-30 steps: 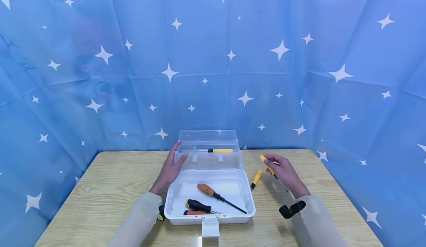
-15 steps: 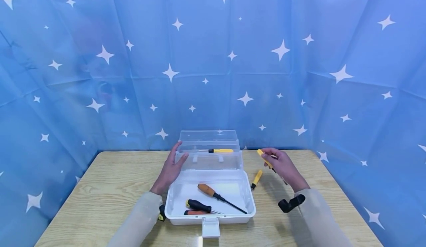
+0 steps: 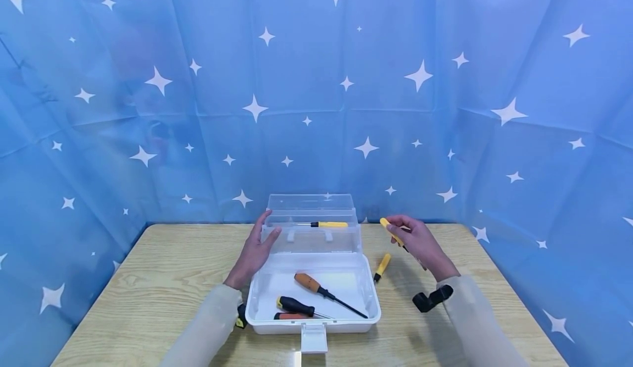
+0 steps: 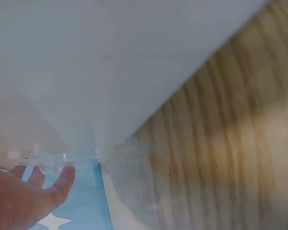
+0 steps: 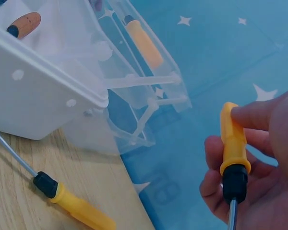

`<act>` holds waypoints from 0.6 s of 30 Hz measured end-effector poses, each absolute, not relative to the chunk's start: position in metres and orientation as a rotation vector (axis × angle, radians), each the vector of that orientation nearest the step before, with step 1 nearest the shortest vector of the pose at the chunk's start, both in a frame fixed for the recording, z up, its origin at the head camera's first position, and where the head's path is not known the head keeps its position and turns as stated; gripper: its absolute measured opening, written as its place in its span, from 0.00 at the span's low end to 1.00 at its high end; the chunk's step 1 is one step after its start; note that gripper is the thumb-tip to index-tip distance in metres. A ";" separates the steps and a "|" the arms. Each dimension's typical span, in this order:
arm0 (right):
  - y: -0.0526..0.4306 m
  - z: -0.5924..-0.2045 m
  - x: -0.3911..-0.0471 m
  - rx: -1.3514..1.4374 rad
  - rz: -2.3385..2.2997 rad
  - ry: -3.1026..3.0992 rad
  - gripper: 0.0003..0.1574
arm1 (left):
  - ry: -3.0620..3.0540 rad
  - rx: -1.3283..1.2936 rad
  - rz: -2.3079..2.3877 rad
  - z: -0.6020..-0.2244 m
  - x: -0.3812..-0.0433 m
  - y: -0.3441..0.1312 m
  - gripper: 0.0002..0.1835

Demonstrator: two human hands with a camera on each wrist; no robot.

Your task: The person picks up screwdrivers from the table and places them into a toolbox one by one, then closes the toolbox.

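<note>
My right hand (image 3: 420,246) pinches a yellow-handled screwdriver (image 5: 234,136) above the table, right of the toolbox; its shaft points down toward the wrist. The white toolbox (image 3: 313,327) stands with its clear lid and trays folded up at the back. My left hand (image 3: 254,257) holds the left edge of the raised clear tray (image 3: 311,240), thumb in front. In the upper tray lies another yellow screwdriver (image 3: 331,224). Inside the box are an orange-brown-handled screwdriver (image 3: 307,282), a black-and-yellow one (image 3: 295,305) and a red-orange handle (image 3: 289,316), partly hidden.
On the table (image 3: 173,279), against the box's right side, lies one more yellow-handled screwdriver (image 5: 81,208). A black-and-yellow object (image 3: 240,316) sits by the box's left side, partly covered by the sleeve. The front latch (image 3: 314,338) hangs down. A blue star-patterned curtain (image 3: 316,109) surrounds the table.
My right hand has risen and moved slightly left, toward the back, carrying the yellow screwdriver. The left hand stays at the tray, and the toolbox has not moved.
</note>
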State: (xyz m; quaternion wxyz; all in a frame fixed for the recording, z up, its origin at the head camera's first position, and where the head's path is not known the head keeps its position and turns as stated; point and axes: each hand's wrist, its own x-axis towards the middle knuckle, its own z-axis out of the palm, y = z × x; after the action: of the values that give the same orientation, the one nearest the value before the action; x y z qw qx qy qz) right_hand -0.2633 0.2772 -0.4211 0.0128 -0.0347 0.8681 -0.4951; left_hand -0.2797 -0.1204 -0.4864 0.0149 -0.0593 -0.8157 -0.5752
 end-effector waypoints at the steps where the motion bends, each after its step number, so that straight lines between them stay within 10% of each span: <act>1: 0.277 -0.420 -0.264 -0.111 -1.540 2.706 0.27 | -2.537 -0.189 -1.786 -0.486 -0.279 -0.121 0.39; 18: 0.266 -0.406 -0.267 -0.195 -1.558 2.698 0.24 | -2.531 -0.173 -1.771 -0.486 -0.280 -0.119 0.36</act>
State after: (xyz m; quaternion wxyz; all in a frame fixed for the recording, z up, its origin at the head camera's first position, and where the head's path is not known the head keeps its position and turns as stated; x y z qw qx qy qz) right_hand -0.2670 0.2657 -0.4059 0.0099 -0.0624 0.8643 -0.4990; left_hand -0.2798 -0.1192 -0.4856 0.0236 -0.0558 -0.8178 -0.5723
